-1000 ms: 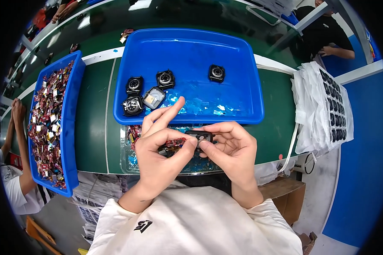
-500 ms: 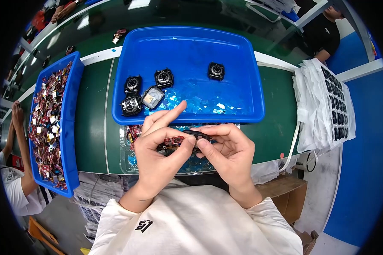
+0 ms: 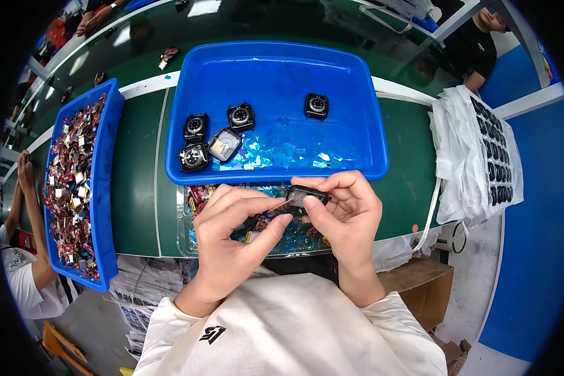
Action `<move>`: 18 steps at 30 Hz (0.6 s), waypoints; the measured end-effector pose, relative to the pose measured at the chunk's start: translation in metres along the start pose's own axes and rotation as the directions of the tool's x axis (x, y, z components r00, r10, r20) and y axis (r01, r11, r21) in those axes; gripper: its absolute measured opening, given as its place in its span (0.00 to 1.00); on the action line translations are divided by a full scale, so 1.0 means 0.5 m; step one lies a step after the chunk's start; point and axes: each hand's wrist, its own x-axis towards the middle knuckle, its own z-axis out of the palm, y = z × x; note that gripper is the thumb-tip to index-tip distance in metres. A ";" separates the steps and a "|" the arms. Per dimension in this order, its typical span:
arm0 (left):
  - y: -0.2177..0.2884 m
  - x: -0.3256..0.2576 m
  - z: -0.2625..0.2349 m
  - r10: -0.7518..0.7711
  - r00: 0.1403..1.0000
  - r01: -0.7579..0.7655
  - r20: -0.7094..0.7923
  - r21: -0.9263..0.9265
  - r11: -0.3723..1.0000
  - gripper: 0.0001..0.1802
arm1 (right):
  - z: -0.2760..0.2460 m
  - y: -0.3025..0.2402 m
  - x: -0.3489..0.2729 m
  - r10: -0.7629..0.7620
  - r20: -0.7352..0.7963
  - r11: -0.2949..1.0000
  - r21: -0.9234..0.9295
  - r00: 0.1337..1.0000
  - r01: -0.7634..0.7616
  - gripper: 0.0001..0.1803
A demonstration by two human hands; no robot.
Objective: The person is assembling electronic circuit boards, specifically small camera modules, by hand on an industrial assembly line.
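Note:
My right hand (image 3: 352, 219) grips a black square watch case (image 3: 299, 195), thumb on its near face and fingers behind. Close to the case's left edge, my left hand (image 3: 229, 235) pinches a thin, flat, reddish piece (image 3: 283, 207) between thumb and forefinger. Its exact kind is hard to make out. Beneath both hands lies a clear plastic tray (image 3: 183, 229) holding small red circuit parts and blue film scraps.
Beyond my hands stands a blue tub (image 3: 276, 69) with several black watch cases (image 3: 240, 116) and blue film scraps. A blue bin (image 3: 100, 207) of circuit parts is at left. White packing sheets (image 3: 457, 156) holding black watch parts stack at right. Other people sit around.
The watch case has tilted so its face shows more. My left hand has drawn slightly back from it, its raised fingers now folded lower. The red board between my hands shows less.

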 end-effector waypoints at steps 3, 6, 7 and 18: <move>0.001 -0.007 -0.004 -0.042 0.998 0.041 0.043 0.011 0.999 0.10 | 0.002 -0.003 -0.004 0.075 -0.012 0.997 0.028 0.997 -0.075 0.12; -0.001 -0.012 -0.010 -0.160 0.971 0.193 0.177 -0.183 0.964 0.08 | -0.002 0.006 -0.006 -0.013 0.010 1.000 0.021 1.000 0.012 0.13; -0.001 -0.014 -0.008 -0.259 0.937 0.331 0.234 -0.361 0.872 0.07 | 0.004 0.007 -0.007 -0.052 0.001 0.999 -0.013 0.999 0.052 0.13; -0.007 -0.018 0.010 -0.435 0.869 0.485 0.237 -0.585 0.650 0.07 | 0.011 0.015 -0.011 -0.302 0.013 0.915 -0.276 0.953 0.294 0.11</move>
